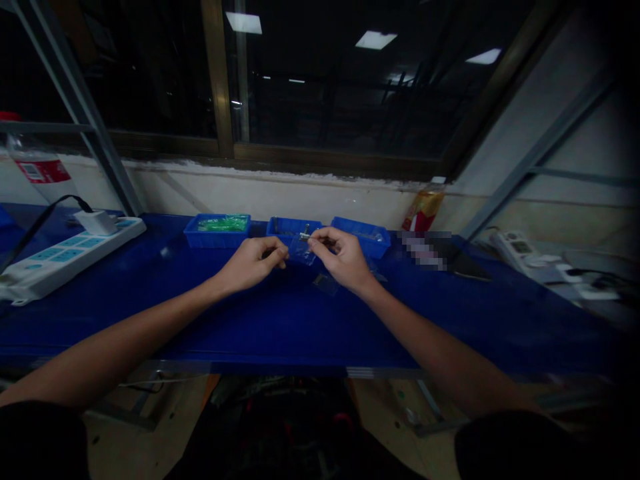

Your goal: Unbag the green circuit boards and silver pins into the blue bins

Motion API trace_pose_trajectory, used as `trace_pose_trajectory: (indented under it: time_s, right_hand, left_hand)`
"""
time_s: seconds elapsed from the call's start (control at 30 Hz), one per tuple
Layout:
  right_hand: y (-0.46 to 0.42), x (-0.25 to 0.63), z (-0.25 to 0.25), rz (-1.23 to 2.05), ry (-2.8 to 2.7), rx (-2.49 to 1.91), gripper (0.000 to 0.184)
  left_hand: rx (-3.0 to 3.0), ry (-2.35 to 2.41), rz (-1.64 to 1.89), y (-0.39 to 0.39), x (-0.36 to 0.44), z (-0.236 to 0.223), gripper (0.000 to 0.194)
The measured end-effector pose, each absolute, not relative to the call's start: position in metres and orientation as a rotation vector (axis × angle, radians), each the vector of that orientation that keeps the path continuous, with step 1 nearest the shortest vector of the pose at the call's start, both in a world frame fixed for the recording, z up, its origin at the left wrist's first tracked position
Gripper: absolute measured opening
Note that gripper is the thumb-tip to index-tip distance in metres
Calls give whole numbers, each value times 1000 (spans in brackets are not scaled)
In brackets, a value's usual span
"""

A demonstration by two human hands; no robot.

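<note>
My right hand (344,259) is closed, with thumb and forefinger pinching a small pale metal-looking piece (304,236), perhaps a screw; its exact kind is too small to tell. My left hand (254,263) is held to the left, its fingers curled into a pinch, and whatever it may hold is hidden. Between the two hands a clear plastic bag (303,255) shows, close to the left fingertips; I cannot tell which hand touches it. Another small clear bag (326,284) with dark bits inside lies on the table below my right hand. Just behind the hands stands a blue bin (294,225).
A blue bin (217,239) with green packets stands left, and another blue bin (361,233) behind my right hand. Power strips (75,257) lie at both sides. Bottles (425,208) and a dark flat object (467,265) sit farther out on the blue table (260,333).
</note>
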State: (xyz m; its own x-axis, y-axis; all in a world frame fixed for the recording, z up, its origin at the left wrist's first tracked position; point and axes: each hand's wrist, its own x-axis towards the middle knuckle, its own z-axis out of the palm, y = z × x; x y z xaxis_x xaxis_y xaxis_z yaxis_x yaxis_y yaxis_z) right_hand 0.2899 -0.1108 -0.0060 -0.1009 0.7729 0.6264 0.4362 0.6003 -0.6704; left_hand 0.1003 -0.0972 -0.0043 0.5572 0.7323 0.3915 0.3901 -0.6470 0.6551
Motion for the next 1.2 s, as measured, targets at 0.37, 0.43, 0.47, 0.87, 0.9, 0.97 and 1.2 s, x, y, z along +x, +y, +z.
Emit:
trace_pose_trajectory:
  time_s: [0.37,0.43,0.47,0.87,0.9,0.97,1.2]
  right_hand:
    - [-53,395,0,-345,-1435,-1445,14]
    - [-49,404,-4,-364,-1447,-1504,14]
    - [-48,406,-6,-357,-1456,-1524,14]
    - [-70,362,-6,-6,-1998,-1501,18]
    - [-77,355,-7,95,-2170,-1496,22]
    - [-89,344,-8,269,-2430,-1489,33]
    - [-101,334,-11,371,-2542,-1518,44]
  left_hand:
    - [2788,792,468,-99,104,-25,21]
    - [2808,749,449,-99,104,-26,20]
    - [2817,726,444,-99,104,-26,20]
    - [2900,596,362,-98,104,-28,18]
    - [2900,594,358,-99,104,-28,18]
    - [2900,590,350,-99,104,-27,18]
    - [2891,583,331,-100,104,-26,18]
